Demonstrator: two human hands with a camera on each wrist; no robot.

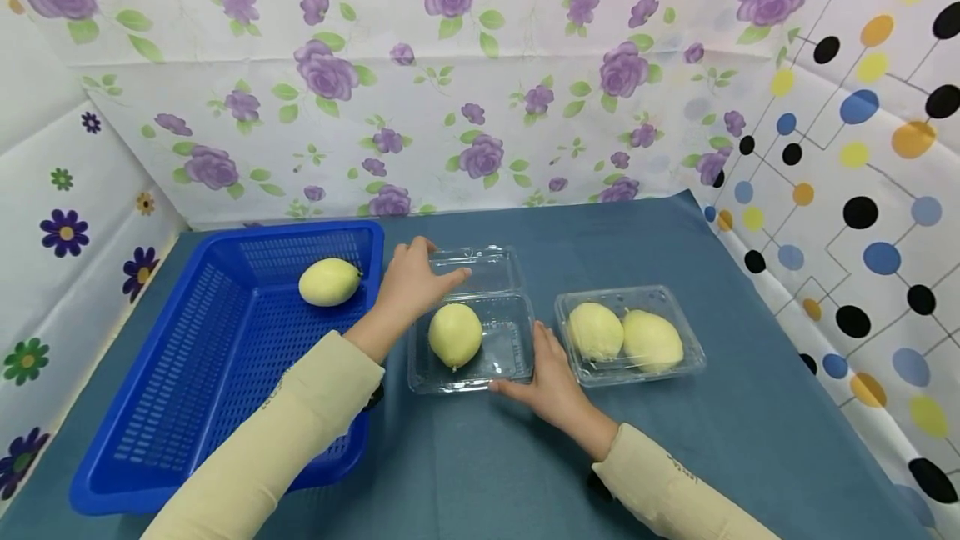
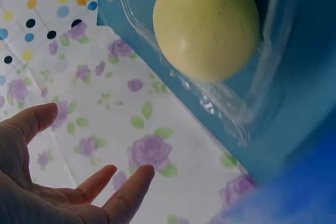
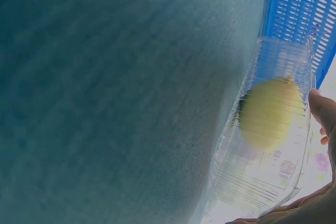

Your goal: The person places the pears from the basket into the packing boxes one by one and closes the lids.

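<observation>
A clear plastic clamshell box (image 1: 510, 340) lies opened in the middle of the table, its lid (image 1: 480, 272) folded back to the far side. One pale yellow pear (image 1: 455, 336) sits in the left part of its base, also seen through the wall as a pear (image 3: 270, 114) in the right wrist view. My right hand (image 1: 557, 386) holds the near right corner, thumb at the front rim and fingers along the right side. Above the lid's left edge is my left hand (image 1: 416, 280), fingers spread and holding nothing; the left wrist view shows the hand (image 2: 68, 182) apart from the box.
A blue perforated basket (image 1: 258, 357) stands at the left with one pear (image 1: 330, 282) in its far right corner. To the right is a second clear box (image 1: 678, 319) holding two pears (image 1: 652, 340). Patterned cloth walls (image 1: 480, 107) bound the table at the back and sides.
</observation>
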